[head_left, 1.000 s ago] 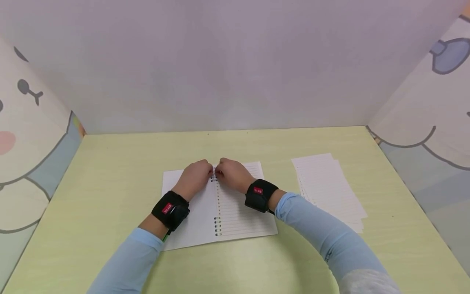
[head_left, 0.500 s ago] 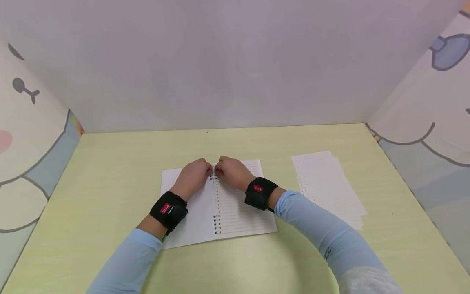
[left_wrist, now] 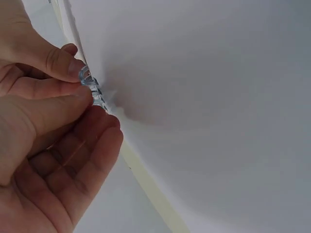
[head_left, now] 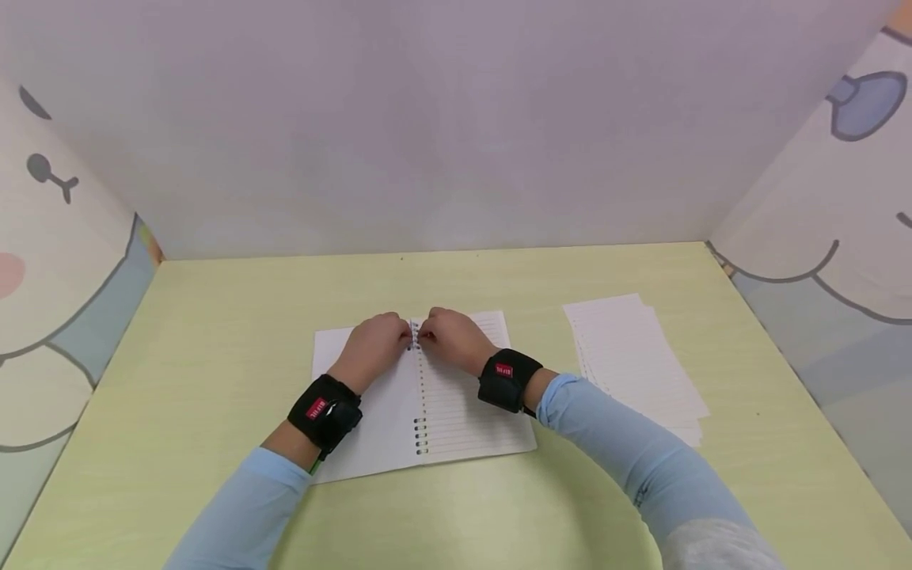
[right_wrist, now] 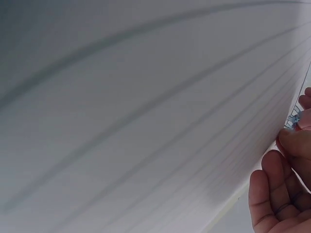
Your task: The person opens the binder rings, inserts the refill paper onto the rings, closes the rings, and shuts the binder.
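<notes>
An open ring-bound notebook lies on the table, with a blank left page (head_left: 366, 451) and a ruled right page (head_left: 473, 423). Clear plastic binding rings (left_wrist: 88, 77) run along its spine. My left hand (head_left: 376, 348) pinches the rings near the far end of the spine between thumb and fingers. Close beside it, my right hand (head_left: 456, 339) pinches the same stretch of rings from the right. In the right wrist view the bluish clear rings (right_wrist: 293, 118) show between the fingertips. Whether the held rings are closed cannot be made out.
Loose ruled sheets (head_left: 637, 360) with punched edges lie in an overlapping pile right of the notebook. The pale yellow-green table (head_left: 235, 317) meets a plain wall (head_left: 442, 142) at the back. Cartoon-printed panels (head_left: 57, 237) stand at both sides.
Both hands stay at the far end of the spine. The gap between them has widened slightly, and more of the rings shows there. The loose sheets have not moved.
</notes>
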Demonstrator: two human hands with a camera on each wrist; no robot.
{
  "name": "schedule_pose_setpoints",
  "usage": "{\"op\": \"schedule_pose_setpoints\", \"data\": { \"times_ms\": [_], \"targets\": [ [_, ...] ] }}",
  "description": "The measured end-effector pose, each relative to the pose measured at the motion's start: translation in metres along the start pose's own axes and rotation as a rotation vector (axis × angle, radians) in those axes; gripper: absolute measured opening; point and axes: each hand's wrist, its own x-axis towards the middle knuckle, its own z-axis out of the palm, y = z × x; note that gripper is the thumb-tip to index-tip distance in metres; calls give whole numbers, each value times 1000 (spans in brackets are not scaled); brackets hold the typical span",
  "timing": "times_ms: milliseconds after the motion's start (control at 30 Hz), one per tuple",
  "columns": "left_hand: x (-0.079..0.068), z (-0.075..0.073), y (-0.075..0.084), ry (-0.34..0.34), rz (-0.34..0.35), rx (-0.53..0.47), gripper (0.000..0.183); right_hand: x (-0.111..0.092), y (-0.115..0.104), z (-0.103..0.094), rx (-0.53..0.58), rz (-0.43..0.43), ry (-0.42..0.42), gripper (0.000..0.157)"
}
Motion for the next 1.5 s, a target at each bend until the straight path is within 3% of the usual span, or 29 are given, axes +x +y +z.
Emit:
{"op": "schedule_pose_setpoints", "data": {
  "times_ms": [733,1133,1500],
  "targets": [
    [-2,7,-2,1,43,65,17,-1,0,0,-34,-75,-24,16],
    [-5,5,-2,19,37,1,17,-3,0,0,-4,-7,-40,19],
    [-7,2,-3,-24,50,-69,18,-5,0,-2,4,-29,-35,18]
  ]
}}
